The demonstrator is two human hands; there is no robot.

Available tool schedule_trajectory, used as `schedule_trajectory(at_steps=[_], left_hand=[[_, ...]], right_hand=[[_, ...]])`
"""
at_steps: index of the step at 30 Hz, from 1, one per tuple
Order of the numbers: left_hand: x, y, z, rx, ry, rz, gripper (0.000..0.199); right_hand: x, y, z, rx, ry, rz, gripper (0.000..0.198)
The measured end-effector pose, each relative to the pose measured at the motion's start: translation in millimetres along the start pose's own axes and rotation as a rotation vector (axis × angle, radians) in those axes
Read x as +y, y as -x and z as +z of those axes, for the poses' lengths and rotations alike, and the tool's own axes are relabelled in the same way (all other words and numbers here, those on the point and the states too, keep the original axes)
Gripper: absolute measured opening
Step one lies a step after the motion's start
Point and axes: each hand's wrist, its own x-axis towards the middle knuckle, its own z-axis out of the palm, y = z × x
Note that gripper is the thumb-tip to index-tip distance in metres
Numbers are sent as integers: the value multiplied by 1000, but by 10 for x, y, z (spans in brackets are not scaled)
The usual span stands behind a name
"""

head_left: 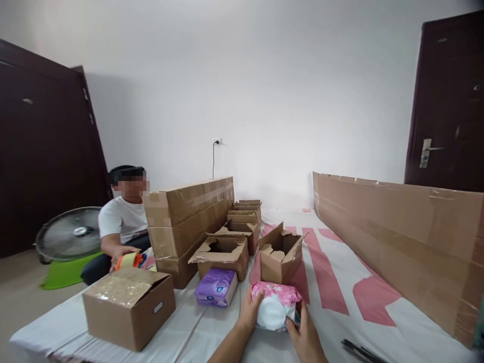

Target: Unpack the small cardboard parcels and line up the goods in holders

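One pink pack (278,298) with one round white lid (270,317) is at the bottom centre of the frame, held between two bare hands. On my feed the left hand (250,308) is partly curled against its left side, thumb near the upper edge; the right hand (302,330) is curled about as far around its right side, thumb at the lower corner.

From the left edge I count one dark door (45,151), one fan (80,231), one bright green object (64,272) and one co-worker (126,219), whose hand touches an orange-and-yellow item (130,260).

At lower left I have one cardboard box (130,310) with its top flaps down, contents hidden. Behind it, closed boxes (189,222) stand three high; overlap keeps me from a full count.

One purple pack (217,288) lies left of the pink one, in front of a row of open boxes (227,264). I make out at least three in that row, and one more open box (275,267) at centre; I cannot tell what any holds.

Rightward on the cloth-covered desk (336,330) I see one black tool (361,351) at the bottom edge, one long cardboard panel (385,227) and, upper right, a second dark door (446,101).
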Motion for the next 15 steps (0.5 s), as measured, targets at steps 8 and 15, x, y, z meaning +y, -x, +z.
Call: schedule_trajectory(at_steps=[8, 15], left_hand=[[80, 175, -37, -11, 8, 77, 65], [233, 347, -4, 33, 26, 85, 65]], right_hand=[[-130, 19, -96, -39, 138, -75, 54], [-289, 75, -174, -62, 39, -19, 50]])
